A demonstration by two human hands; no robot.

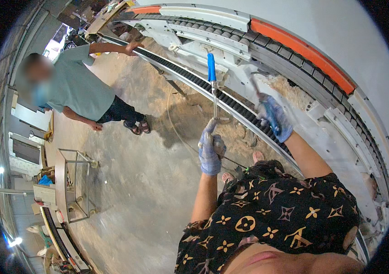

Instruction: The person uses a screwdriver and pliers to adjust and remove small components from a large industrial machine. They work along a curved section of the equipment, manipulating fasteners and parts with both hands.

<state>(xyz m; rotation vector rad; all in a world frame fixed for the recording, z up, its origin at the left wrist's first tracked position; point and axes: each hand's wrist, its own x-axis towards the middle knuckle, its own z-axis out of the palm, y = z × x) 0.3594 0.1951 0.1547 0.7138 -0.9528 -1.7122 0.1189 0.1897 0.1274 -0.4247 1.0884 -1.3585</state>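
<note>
My left hand [211,148], in a pale blue-stained glove, has its index finger stretched up and the other fingers curled in. Something dark and thin runs from it toward my clothes, but what it grips is unclear. Just above the fingertip stands a clamp-like tool [211,68] with a blue handle and a slim metal shaft; I cannot tell whether the finger touches it. My right hand [276,119], gloved too, is closed around a blue-handled tool [269,114] with a long dark end, beside the roller rail [242,107].
A long white machine [285,59] with orange strips and a row of dark pads curves along the right. Another person [85,86] stands at left, one hand on the rail's far end. A wheeled metal-frame table [61,182] stands lower left; a thin hose [171,118] lies on the floor.
</note>
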